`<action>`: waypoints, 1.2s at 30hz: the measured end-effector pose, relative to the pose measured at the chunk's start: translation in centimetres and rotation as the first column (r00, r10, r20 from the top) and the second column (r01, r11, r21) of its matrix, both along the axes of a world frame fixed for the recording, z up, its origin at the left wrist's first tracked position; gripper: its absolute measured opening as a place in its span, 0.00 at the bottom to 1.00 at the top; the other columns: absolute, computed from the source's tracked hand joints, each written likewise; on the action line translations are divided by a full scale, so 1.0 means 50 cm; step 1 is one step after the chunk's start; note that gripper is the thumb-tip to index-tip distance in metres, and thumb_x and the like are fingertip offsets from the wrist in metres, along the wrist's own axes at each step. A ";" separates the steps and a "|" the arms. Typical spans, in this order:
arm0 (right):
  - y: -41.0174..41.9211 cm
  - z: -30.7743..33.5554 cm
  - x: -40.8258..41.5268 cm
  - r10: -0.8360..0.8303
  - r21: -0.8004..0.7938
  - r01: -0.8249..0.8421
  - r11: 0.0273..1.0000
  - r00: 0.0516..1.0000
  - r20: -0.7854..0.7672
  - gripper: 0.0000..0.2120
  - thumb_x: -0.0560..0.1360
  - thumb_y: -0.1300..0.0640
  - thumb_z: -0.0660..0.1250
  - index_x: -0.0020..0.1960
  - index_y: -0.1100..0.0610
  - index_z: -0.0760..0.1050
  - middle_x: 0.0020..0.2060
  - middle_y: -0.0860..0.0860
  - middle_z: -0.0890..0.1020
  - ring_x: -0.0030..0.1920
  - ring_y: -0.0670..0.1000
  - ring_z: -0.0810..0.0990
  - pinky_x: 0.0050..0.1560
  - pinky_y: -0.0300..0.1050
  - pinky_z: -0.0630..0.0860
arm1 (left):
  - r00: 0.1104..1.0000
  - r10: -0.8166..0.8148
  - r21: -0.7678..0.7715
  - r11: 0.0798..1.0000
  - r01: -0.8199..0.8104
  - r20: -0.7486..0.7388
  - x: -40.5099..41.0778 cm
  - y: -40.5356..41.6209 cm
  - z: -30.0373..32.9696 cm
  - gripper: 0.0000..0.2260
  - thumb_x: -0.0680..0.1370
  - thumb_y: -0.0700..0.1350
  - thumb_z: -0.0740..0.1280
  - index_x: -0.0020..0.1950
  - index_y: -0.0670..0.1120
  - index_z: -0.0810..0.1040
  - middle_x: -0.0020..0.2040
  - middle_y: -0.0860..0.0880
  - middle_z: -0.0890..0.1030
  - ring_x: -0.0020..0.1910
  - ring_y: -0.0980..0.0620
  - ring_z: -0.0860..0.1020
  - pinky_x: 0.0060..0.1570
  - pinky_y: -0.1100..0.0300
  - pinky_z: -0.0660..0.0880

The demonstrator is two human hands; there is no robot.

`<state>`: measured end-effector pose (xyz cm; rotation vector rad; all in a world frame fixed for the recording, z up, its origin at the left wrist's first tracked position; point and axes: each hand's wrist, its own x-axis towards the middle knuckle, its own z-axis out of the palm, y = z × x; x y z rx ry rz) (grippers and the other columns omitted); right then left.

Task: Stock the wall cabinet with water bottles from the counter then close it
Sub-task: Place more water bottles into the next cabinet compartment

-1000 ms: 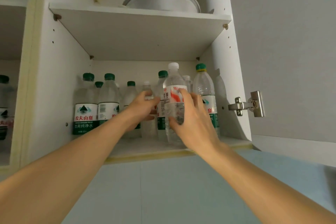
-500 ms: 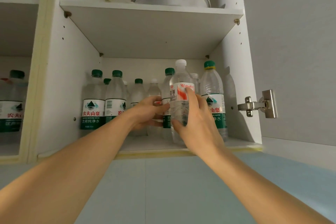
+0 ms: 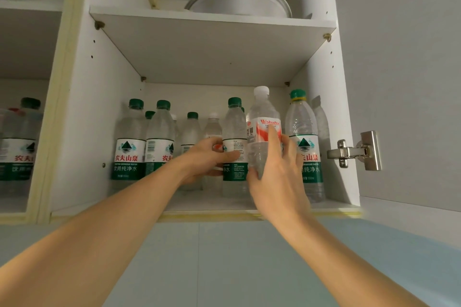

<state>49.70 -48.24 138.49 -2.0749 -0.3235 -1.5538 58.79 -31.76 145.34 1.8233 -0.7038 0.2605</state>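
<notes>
The wall cabinet's lower shelf (image 3: 212, 204) holds several upright water bottles with green caps and green labels (image 3: 128, 147). My right hand (image 3: 277, 177) is wrapped around a white-capped bottle with a red and white label (image 3: 262, 117), upright at the front of the shelf, right of centre. My left hand (image 3: 209, 159) reaches in beside it, its fingers closed around a white-capped bottle (image 3: 213, 124) behind the front row, its thumb lying on a green-capped bottle (image 3: 234, 127). The cabinet door (image 3: 404, 82) stands open on the right.
White plates (image 3: 239, 0) lie on the upper shelf. A metal hinge (image 3: 354, 151) sticks out from the open door at bottle height. More bottles (image 3: 20, 142) stand in the neighbouring compartment on the left. Pale blue wall tiles (image 3: 224, 264) lie below the cabinet.
Both hands stay on their bottles and shift only slightly. The view has drifted, so the cabinet sits a little more to the right in the frame.
</notes>
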 end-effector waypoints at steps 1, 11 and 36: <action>0.000 0.000 0.000 -0.001 -0.001 0.001 1.000 1.000 -0.001 0.42 0.77 0.59 0.70 0.81 0.49 0.48 0.74 0.55 0.61 0.74 0.60 0.60 0.70 0.57 0.69 | 1.000 0.018 0.004 1.000 -0.018 0.015 -0.003 0.000 0.001 0.15 0.75 0.47 0.76 0.60 0.54 0.77 0.55 0.52 0.84 0.51 0.53 0.85 0.44 0.58 0.82; -0.004 0.009 -0.001 0.134 -0.015 -0.137 0.991 0.986 -0.095 0.44 0.77 0.57 0.72 0.80 0.44 0.45 0.69 0.54 0.65 0.69 0.57 0.68 0.68 0.52 0.71 | 0.852 0.372 0.189 0.867 -0.460 0.368 -0.048 0.072 0.011 0.18 0.75 0.52 0.75 0.61 0.53 0.73 0.52 0.54 0.83 0.47 0.58 0.83 0.45 0.58 0.81; 0.048 0.118 0.032 0.221 -0.056 -0.321 0.945 0.759 -0.612 0.54 0.75 0.58 0.75 0.82 0.46 0.35 0.71 0.52 0.75 0.59 0.54 0.81 0.61 0.51 0.79 | 0.439 0.304 0.381 0.232 -0.895 0.846 0.007 0.157 0.095 0.54 0.58 0.81 0.66 0.77 0.67 0.45 0.80 0.42 0.59 0.81 0.41 0.47 0.70 0.36 0.29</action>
